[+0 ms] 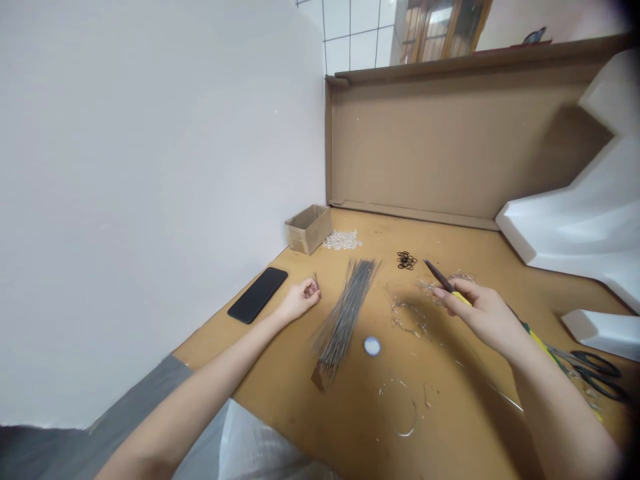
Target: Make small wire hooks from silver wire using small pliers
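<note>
My left hand (301, 298) is closed at the table's left part, between a black phone (257, 295) and a long bundle of thin grey wires (347, 313). Short dark strands (315, 276) stick up from its fingers. My right hand (475, 310) grips a tool with a dark pointed tip and yellow handle (444, 278), raised over the table. Below and left of it lie loops of thin wire (410, 318). A small round white disc with a blue rim (372, 346) rests right of the bundle. Black rings (407, 261) lie in a small heap farther back.
A small open cardboard box (309, 230) stands by the wall, beside a pile of clear beads (343, 240). Scissors (595, 373) lie at the right. A large cardboard panel (450, 140) rises behind, white moulded pieces (575, 220) at the right. A wire ring (414, 413) lies near the front.
</note>
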`<control>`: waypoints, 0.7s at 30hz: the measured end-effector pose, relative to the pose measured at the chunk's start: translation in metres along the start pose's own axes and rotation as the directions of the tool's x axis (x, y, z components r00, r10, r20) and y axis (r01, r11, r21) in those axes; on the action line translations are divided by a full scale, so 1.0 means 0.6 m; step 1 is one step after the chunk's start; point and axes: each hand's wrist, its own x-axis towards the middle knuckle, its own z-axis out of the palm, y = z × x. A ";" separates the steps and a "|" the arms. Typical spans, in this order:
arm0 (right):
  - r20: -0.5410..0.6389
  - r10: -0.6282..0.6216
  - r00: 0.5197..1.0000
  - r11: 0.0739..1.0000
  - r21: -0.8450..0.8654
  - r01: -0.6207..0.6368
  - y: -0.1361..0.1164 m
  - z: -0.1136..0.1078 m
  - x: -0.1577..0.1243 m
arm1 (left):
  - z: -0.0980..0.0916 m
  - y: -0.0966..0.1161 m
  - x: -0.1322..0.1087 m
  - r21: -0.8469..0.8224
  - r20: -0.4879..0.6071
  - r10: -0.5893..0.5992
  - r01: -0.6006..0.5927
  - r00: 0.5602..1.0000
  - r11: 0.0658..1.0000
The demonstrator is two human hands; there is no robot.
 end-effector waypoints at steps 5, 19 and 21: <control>0.005 0.009 1.000 1.000 -0.005 -0.009 -0.004 0.000 0.001 | 0.000 -0.002 0.002 -0.069 0.039 -0.027 0.030 0.999 0.997; 0.018 0.029 0.999 0.999 0.030 -0.029 -0.011 0.000 -0.004 | -0.018 0.028 0.021 -0.142 0.296 -0.137 0.186 0.945 0.972; 0.018 0.024 1.000 0.999 0.027 -0.024 -0.012 -0.001 -0.003 | -0.028 0.035 0.025 -0.079 0.352 -0.182 0.223 0.918 0.972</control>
